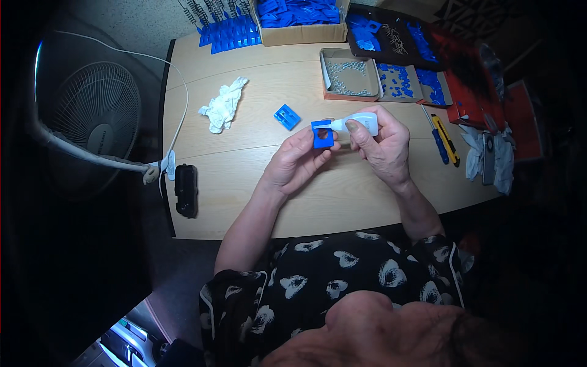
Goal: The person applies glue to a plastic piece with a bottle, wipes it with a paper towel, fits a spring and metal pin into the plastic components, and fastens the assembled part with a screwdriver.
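Observation:
My left hand [298,160] holds a small square blue plastic part [322,134] above the middle of the wooden table [244,177]. My right hand [382,144] grips a small white squeeze bottle [361,122], lying sideways, with its nozzle touching the blue part. A second blue plastic part [287,116] lies on the table just left of my hands.
A crumpled white cloth [224,105] lies at the left. Cardboard boxes of blue parts [299,15], a tray of small silver balls [348,73] and trays of blue pieces [400,82] line the back. Cutter knives [445,140] lie to the right, a black device [186,189] and fan [95,113] to the left.

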Motion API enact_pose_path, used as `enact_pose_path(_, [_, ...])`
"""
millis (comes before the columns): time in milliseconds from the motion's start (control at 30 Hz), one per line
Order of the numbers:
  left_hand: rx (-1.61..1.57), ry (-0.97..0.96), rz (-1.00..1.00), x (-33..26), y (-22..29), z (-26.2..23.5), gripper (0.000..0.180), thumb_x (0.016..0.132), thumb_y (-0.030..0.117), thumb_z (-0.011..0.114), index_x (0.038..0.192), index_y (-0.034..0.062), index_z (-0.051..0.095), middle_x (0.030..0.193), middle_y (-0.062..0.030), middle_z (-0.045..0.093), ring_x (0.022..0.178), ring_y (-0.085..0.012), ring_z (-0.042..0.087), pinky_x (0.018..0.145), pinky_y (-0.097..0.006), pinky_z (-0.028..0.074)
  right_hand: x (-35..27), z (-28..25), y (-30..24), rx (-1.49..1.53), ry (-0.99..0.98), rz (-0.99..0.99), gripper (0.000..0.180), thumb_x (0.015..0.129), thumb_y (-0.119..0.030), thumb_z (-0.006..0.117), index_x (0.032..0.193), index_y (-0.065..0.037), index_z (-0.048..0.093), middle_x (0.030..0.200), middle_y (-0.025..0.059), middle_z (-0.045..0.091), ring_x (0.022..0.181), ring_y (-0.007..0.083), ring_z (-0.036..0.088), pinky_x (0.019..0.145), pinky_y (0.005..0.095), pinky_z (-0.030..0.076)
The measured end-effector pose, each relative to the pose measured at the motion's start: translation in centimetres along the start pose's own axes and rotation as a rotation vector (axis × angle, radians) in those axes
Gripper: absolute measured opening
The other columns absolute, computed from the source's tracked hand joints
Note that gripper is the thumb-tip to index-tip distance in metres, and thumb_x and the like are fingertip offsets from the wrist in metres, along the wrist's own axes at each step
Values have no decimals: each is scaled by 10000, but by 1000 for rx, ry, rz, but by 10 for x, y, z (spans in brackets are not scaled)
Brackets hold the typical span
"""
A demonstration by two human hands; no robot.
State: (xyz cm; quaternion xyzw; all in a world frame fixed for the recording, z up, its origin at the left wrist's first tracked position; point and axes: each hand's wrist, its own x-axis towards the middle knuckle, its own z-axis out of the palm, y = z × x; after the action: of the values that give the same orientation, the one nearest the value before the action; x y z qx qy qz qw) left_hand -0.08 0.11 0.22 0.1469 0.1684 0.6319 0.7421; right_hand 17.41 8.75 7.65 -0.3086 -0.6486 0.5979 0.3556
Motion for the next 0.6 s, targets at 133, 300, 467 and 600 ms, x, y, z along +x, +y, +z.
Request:
enact_pose_path(133, [-7, -18, 10, 0, 0, -1, 443, 1009, 250, 541, 1347, -25, 459, 1199, -148, 607, 1085, -220, 627, 924, -289, 529, 0, 0, 1, 24, 27, -17, 231, 948, -190, 668, 1018, 18, 595, 818, 31, 636, 664, 40, 579, 554, 182, 469])
enact_pose_path(300, [-40, -28, 20, -1, -1, -7, 461, 1004, 245, 549, 1362, -26, 442, 1220, -160, 592, 1100, -228, 621, 926, -287, 531, 1, -3, 3, 71, 71, 16, 234, 959, -218, 654, 983, 5, 588, 723, 14, 603, 575, 21, 528, 471, 167, 406])
enact_pose_path(467, [-96, -53, 14, 0, 1, -6, 513, 993, 237, 567, 1399, -29, 400, 1239, -169, 571, 1109, -237, 616, 920, -286, 540, 2, -8, 5, 151, 142, 40, 242, 966, -235, 644, 955, -2, 580, 663, 4, 574, 524, 10, 481, 445, 160, 371])
enact_pose_path(600, [-132, -22, 20, -2, 0, -7, 555, 983, 232, 582, 1421, -31, 366, 1245, -170, 558, 1106, -245, 614, 918, -291, 551, 0, -7, 8, 130, 126, 35, 233, 972, -230, 632, 959, -3, 577, 674, 5, 572, 532, 16, 487, 454, 159, 375])
